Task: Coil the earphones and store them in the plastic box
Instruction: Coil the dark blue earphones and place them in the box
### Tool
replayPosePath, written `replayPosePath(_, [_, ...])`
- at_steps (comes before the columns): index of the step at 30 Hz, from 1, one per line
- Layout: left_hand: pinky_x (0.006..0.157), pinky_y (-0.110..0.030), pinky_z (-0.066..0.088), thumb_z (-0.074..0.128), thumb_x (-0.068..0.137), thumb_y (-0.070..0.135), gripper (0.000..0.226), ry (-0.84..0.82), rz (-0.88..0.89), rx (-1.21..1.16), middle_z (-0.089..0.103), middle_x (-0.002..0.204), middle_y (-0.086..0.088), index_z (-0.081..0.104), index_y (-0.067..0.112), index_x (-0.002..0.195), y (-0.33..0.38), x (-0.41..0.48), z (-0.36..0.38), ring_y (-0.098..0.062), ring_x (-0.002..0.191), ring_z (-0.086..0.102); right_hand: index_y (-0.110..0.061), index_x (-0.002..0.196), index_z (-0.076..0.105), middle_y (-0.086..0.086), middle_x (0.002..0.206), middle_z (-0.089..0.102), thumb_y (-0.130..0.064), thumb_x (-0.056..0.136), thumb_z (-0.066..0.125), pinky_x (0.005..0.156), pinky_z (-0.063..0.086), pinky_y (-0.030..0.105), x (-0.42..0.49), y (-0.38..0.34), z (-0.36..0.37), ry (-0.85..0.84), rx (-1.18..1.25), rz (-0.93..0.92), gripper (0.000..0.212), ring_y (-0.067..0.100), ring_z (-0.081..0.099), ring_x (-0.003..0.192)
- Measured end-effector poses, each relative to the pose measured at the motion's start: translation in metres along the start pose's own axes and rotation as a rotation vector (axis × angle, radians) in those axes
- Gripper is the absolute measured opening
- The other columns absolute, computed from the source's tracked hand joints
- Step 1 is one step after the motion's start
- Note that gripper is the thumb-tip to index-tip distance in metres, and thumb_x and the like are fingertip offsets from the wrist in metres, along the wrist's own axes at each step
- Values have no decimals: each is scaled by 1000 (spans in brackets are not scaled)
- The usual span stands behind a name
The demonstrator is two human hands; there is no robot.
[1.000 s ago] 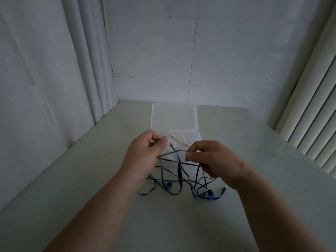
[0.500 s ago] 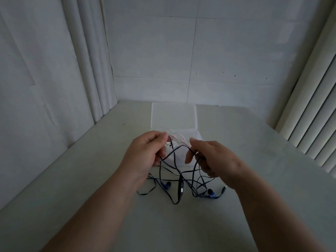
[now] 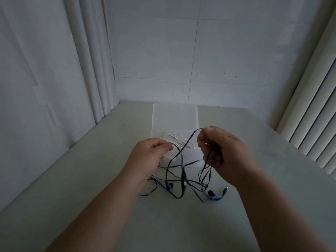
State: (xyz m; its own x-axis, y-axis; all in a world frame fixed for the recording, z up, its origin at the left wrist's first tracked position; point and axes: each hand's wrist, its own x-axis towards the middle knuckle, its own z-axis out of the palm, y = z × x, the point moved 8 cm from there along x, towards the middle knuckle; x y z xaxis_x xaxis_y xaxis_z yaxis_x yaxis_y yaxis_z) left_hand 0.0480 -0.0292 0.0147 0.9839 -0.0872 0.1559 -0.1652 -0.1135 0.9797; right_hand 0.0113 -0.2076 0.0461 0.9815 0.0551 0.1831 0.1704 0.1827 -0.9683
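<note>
Foreground: pale table [image 3: 109, 224]; on it lie the slack lower loops of the dark earphones [image 3: 184, 179], with both blue earbuds [image 3: 169, 186] and the jack plug [image 3: 226, 188] resting on the surface; above them, left hand [image 3: 151, 155], grip closed thumb to forefinger, apparently on a strand running in under the palm; right hand [image 3: 223, 151], grip clamped on several gathered strands, one loop arching over its forefinger; the cord reads as light, thin, limp and quick to tangle, best taken along the cord and wound loosely, not tugged at the earbud or plug joints; behind the hands, translucent plastic box [image 3: 190, 157], lid [image 3: 174, 117] open, holding a white cord [image 3: 174, 139]; no brand, label or writing legible
</note>
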Motion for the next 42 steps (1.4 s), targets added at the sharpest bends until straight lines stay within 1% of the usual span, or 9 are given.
replayPosePath(4, [44, -24, 27, 56, 89, 17, 19, 10, 20, 72, 45, 53, 9, 57, 33, 100, 0, 1, -2, -9, 44, 36, -15, 74, 65, 1, 53, 49, -24, 98, 47, 36, 22, 19, 2, 0, -9, 102, 106, 16, 31, 10, 30, 39])
replayPosePath(9, [45, -22, 24, 50, 84, 0, 22, -154, 84, 14, 39, 53, 4, 59, 20, 80, 15, -5, 11, -9, 44, 29, -9, 87, 65, -5, 44, 33, -17, 99, 46, 40, 18, 24, -2, -2, -5, 125, 20, -3, 24, 10, 27, 38])
replayPosePath(16, [55, -27, 25, 74, 81, 29, 5, -253, 191, 233, 33, 49, 13, 70, 30, 78, 15, -12, 27, -10, 52, 32, -10, 92, 65, -6, 44, 31, -15, 98, 45, 43, 16, 26, -3, -4, 5, 48, 20, -13, 21, 9, 25, 39])
replayPosePath(26, [83, -30, 46, 66, 88, 28, 7, -313, 28, 302, 72, 92, -3, 72, 25, 86, -1, -10, 21, -13, 86, 65, -23, 81, 57, -8, 53, 37, -27, 96, 46, 40, 14, 22, 2, -11, -25, 187, 557, -154, 19, 7, 23, 39])
replayPosePath(29, [69, -18, 45, 61, 92, 22, 17, -245, 49, 327, 71, 79, 12, 72, 24, 79, 3, -9, 19, 3, 74, 62, -18, 81, 60, -4, 52, 38, -21, 98, 45, 41, 13, 24, 2, -7, -26, 209, 380, -105, 23, 8, 25, 39])
replayPosePath(32, [47, -17, 31, 57, 94, 20, 23, -231, 2, 120, 60, 59, 16, 73, 20, 78, 8, -11, 15, -3, 46, 45, -16, 75, 68, -1, 51, 42, -19, 93, 52, 42, 22, 25, -1, -8, -28, 316, -348, -31, 25, 12, 29, 41])
replayPosePath(35, [50, -27, 20, 56, 93, 17, 29, -279, -32, -131, 59, 73, 1, 73, 22, 70, 11, -12, 17, -11, 50, 29, -19, 79, 72, -1, 57, 55, -28, 90, 58, 42, 31, 20, 1, 0, -16, 261, -855, 20, 20, 2, 34, 36])
replayPosePath(39, [55, -26, 26, 65, 79, 35, 16, -397, -63, -231, 63, 83, 3, 74, 24, 71, 11, -18, 23, -10, 61, 35, -22, 80, 73, 13, 76, 67, -25, 91, 59, 41, 29, 19, 0, -1, -14, 251, -679, 15, 18, 3, 33, 37])
replayPosePath(42, [62, -23, 34, 72, 76, 36, 9, -548, 11, -80, 69, 88, 8, 76, 29, 75, 12, -25, 31, -6, 73, 51, -15, 79, 70, 3, 76, 67, -19, 95, 54, 41, 27, 20, 1, 0, -20, 280, -365, 24, 23, 6, 33, 39])
